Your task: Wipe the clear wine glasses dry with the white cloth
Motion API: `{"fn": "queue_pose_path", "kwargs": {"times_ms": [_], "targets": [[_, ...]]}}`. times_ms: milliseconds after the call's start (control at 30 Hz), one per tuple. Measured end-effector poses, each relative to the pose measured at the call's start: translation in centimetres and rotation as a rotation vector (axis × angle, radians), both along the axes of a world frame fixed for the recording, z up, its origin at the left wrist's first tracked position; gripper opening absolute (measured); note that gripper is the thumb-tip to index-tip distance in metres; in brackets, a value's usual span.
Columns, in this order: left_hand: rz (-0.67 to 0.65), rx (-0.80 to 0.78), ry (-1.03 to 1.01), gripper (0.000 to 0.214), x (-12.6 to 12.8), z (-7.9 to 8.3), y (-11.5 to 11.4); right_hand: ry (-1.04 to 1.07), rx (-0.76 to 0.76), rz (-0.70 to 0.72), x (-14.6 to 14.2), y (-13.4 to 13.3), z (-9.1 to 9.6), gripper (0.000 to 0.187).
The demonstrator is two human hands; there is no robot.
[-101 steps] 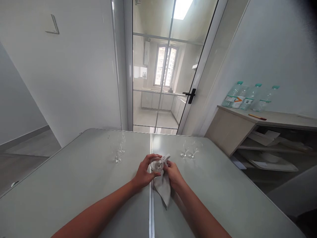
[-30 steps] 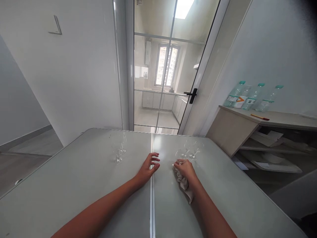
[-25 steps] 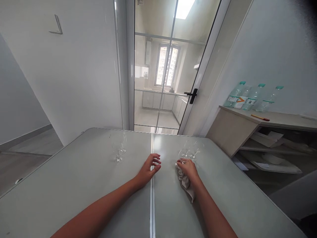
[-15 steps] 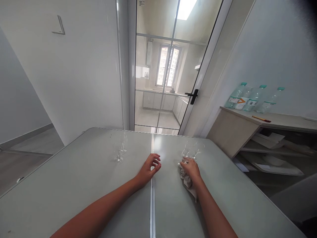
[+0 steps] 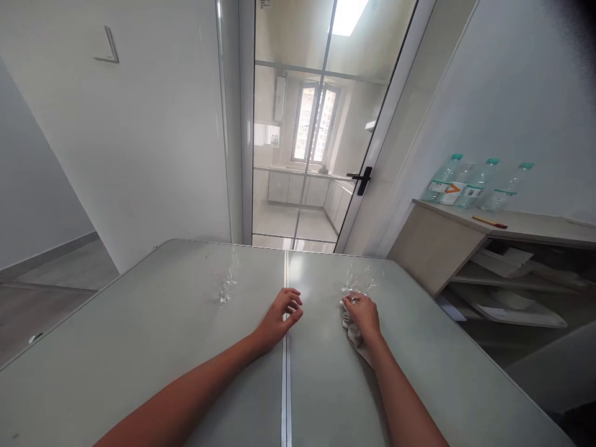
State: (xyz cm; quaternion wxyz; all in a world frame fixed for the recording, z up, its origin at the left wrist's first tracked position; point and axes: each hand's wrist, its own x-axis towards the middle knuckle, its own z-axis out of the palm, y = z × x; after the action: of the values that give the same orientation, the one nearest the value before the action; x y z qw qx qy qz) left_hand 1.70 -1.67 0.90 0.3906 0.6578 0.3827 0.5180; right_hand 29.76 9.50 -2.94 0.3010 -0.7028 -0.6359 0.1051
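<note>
My left hand (image 5: 283, 313) rests on its side at the table's middle seam, holding nothing, with its fingers loosely curved and apart. My right hand (image 5: 364, 313) is closed on a crumpled grey-beige cloth (image 5: 352, 334), which hangs down on its left side and lies partly under the wrist. Just beyond that hand stand clear stemmed glasses (image 5: 350, 279), their lower parts partly hidden by the fingers; whether it touches them I cannot tell. To the left of my left hand, two more clear stemmed glasses (image 5: 224, 295) stand upright close together.
The pale table (image 5: 186, 372) has a metal seam down its middle. Beyond it is a glass door (image 5: 321, 149) with a black handle (image 5: 363, 180). A shelf unit (image 5: 437, 242) at the right carries green-capped plastic bottles (image 5: 472, 183) and a brush-like stick (image 5: 488, 221).
My right hand has shifted slightly to the right with the cloth, drawing more of it under the wrist. My left hand has stayed in place.
</note>
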Motion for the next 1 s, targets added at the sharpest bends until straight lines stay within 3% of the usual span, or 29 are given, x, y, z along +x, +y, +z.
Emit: {"fn": "queue_pose_path", "kwargs": {"times_ms": [667, 833, 1000], "targets": [[0.005, 0.002, -0.001, 0.017, 0.1, 0.0, 0.1, 0.015, -0.059, -0.085, 0.1, -0.9, 1.1, 0.035], [0.079, -0.03, -0.019, 0.014, -0.2, -0.5, 0.8, -0.155, -0.247, -0.148, 0.1, -1.7, 1.8, 0.038], [0.257, -0.117, -0.041, 0.016, -0.7, -1.4, 1.7, -0.269, -0.422, -0.054, -1.3, -3.7, 3.4, 0.027]]}}
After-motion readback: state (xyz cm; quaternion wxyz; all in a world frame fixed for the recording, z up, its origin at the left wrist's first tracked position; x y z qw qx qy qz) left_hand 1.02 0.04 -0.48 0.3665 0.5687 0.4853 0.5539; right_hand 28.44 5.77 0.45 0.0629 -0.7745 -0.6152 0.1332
